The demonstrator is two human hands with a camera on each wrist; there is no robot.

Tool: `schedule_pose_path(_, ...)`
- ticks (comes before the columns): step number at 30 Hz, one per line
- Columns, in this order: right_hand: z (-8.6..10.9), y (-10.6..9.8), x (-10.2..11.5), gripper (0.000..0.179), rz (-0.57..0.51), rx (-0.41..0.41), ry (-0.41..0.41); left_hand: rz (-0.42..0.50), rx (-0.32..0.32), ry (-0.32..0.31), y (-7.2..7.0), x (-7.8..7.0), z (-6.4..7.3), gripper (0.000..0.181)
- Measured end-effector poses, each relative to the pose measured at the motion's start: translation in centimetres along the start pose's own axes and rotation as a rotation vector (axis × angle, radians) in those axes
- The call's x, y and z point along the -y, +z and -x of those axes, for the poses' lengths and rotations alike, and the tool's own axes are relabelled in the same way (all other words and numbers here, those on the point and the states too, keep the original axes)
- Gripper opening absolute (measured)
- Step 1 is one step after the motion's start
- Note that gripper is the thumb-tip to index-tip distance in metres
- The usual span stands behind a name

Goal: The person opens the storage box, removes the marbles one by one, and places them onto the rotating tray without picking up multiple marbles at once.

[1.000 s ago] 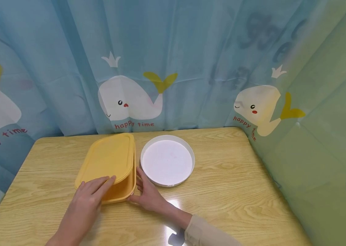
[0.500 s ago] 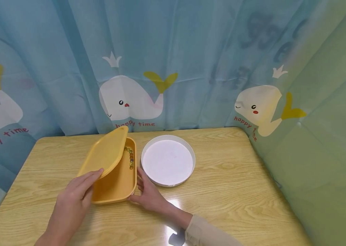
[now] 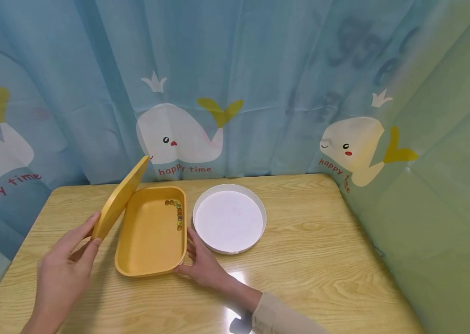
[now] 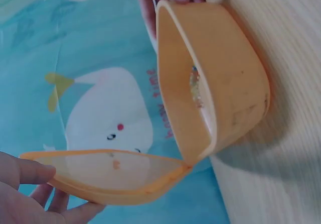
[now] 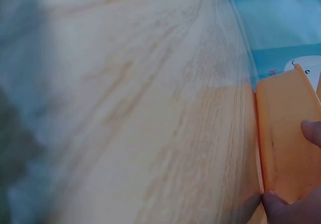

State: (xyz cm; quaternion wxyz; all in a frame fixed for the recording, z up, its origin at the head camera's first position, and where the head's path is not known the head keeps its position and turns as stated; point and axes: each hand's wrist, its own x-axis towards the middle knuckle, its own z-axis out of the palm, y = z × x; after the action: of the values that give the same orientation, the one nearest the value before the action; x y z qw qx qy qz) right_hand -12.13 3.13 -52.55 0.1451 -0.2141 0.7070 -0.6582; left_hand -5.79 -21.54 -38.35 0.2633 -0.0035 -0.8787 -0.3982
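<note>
The left hand (image 3: 61, 271) pinches the near edge of a yellow lid (image 3: 120, 199) between thumb and fingers. The lid stands steeply tilted at the left side of a yellow rectangular box (image 3: 145, 248); its far end overlaps the box's rim. In the left wrist view the lid (image 4: 110, 191) meets the box (image 4: 233, 78) at one corner. A curved row of several small coloured glass beads (image 3: 179, 218) lies along the far right inside the box. At the box's near right corner, the right hand (image 3: 203, 264) holds the wall with thumb and fingers, also seen in the right wrist view.
Just right of the box, a round white tray (image 3: 228, 220) with a low rim sits on the wooden table (image 3: 310, 260). A blue curtain (image 3: 276, 93) with whale prints hangs behind the table, and a green one (image 3: 447, 222) runs along the right.
The left hand has lifted the lid and swung it leftward from over the box to a steep tilt, uncovering the inside and the beads. The right hand stays at the box's corner.
</note>
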Motion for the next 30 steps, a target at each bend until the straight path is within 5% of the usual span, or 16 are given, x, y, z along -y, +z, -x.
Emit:
schedule_pose_path(11, 0.1, -0.1, 0.1, 0.101, 0.023, -0.007, 0.008, 0.204, -0.091, -0.238, -1.7, 1.2, -0.4, 0.067)
schedule_pose_path(16, 0.2, -0.1, 0.4, 0.101, 0.036, -0.010, 0.013, 0.344, -0.174, -0.410, -2.5, 2.2, -0.6, 0.065)
schedule_pose_path(20, 0.2, -0.1, 0.5, 0.101, 0.044, -0.013, 0.021, 0.580, -0.268, -0.540, -3.1, 3.3, -0.6, 0.062)
schedule_pose_path(30, 0.0, -0.1, 0.3, 0.100, 0.043, -0.009, 0.013, 1.105, -0.480, -0.648, -4.6, 6.1, 0.4, 0.062)
